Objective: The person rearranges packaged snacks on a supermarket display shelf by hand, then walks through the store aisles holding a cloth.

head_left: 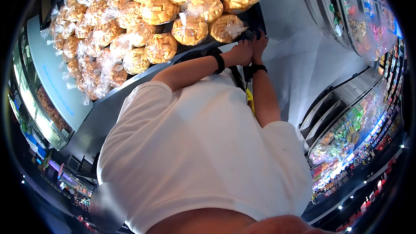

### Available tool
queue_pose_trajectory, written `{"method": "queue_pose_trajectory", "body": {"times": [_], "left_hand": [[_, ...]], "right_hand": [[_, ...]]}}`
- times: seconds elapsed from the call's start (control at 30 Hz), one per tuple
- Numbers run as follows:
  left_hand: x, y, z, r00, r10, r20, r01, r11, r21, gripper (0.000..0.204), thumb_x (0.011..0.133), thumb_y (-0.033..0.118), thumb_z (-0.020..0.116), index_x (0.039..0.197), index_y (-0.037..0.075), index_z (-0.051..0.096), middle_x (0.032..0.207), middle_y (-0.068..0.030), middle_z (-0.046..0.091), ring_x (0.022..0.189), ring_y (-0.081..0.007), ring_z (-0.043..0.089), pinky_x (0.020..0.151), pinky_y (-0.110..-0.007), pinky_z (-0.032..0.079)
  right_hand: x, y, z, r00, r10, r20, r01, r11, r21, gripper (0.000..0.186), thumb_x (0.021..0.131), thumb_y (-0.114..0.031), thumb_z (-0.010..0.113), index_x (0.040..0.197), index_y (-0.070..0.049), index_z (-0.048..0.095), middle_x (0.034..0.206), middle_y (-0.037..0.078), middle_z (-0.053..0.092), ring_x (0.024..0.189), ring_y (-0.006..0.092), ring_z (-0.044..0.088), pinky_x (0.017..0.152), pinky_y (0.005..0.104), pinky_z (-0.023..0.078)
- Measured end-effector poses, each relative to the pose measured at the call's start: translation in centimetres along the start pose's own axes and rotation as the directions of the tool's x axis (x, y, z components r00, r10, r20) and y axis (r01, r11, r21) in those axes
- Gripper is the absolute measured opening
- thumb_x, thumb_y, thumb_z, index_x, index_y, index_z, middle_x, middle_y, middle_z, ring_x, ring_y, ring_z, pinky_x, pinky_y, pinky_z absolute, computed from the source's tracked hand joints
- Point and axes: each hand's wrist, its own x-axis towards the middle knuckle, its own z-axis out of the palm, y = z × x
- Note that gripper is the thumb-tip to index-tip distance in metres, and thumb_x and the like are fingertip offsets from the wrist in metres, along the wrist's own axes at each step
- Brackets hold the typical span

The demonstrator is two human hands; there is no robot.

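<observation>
My left hand (241, 53) is closed, its fingers curled in near the corner of a snack display. Right beside it, my right hand (259, 44) is also closed, thumb side toward the left one. Between and just beyond them shows a small dark object (247, 35), too hidden to name; both hands seem to grip it. A dark strap-like piece (247, 73) hangs below the hands, and a yellow item (250, 99) shows by my right forearm. Closest to the hands is a clear bag of golden chip-like snacks (228, 28), tied at the top.
Several similar snack bags (158, 9) are piled on the display, whose metal edge (130, 81) runs along my left. A pale glass-like panel (56, 69) stands farther left. On the right are curved racks (329, 108) with colourful packages, beside a pale floor (303, 73).
</observation>
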Motion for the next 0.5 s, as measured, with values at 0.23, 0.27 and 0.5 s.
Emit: {"method": "queue_pose_trajectory", "body": {"times": [0.23, 0.27, 0.5], "left_hand": [[3.8, -0.8, 2.0, 0.98, 0.165, -0.107, -0.119, 0.931, 0.346, 0.078, 0.069, 0.023, 0.066, 0.126, -0.023, 0.041, 0.119, -0.0362, 0.048, 0.104, -0.0438, 0.052, 0.083, -0.043, 0.053], [3.8, -0.5, 1.8, 0.981, 0.168, -0.099, -0.125, 0.931, 0.342, 0.078, 0.069, 0.023, 0.066, 0.126, -0.023, 0.041, 0.119, -0.0362, 0.048, 0.104, -0.0438, 0.052, 0.083, -0.043, 0.053], [6.1, -0.5, 0.3, 0.955, 0.124, -0.269, -0.074, 0.979, 0.189, 0.068, 0.072, 0.012, 0.062, 0.128, -0.02, 0.039, 0.11, -0.0278, 0.053, 0.099, -0.0382, 0.056, 0.081, -0.044, 0.053]], "right_hand": [[2.1, -0.1, -0.4, 0.998, 0.068, 0.017, -0.065, 0.987, -0.146, 0.039, 0.079, -0.02, 0.068, 0.117, -0.011, 0.062, 0.105, 0.02, 0.054, 0.096, 0.04, 0.056, 0.083, 0.0459, 0.048], [2.1, 0.3, -0.5, 0.997, 0.076, 0.016, -0.073, 0.986, -0.15, 0.039, 0.079, -0.02, 0.068, 0.117, -0.011, 0.062, 0.105, 0.02, 0.054, 0.096, 0.04, 0.056, 0.083, 0.0459, 0.048], [5.5, -0.5, -3.1, 0.931, -0.317, 0.182, 0.344, 0.928, -0.145, 0.036, 0.084, -0.021, 0.066, 0.118, -0.011, 0.06, 0.106, 0.019, 0.054, 0.105, 0.0394, 0.051, 0.088, 0.0466, 0.045]]}}
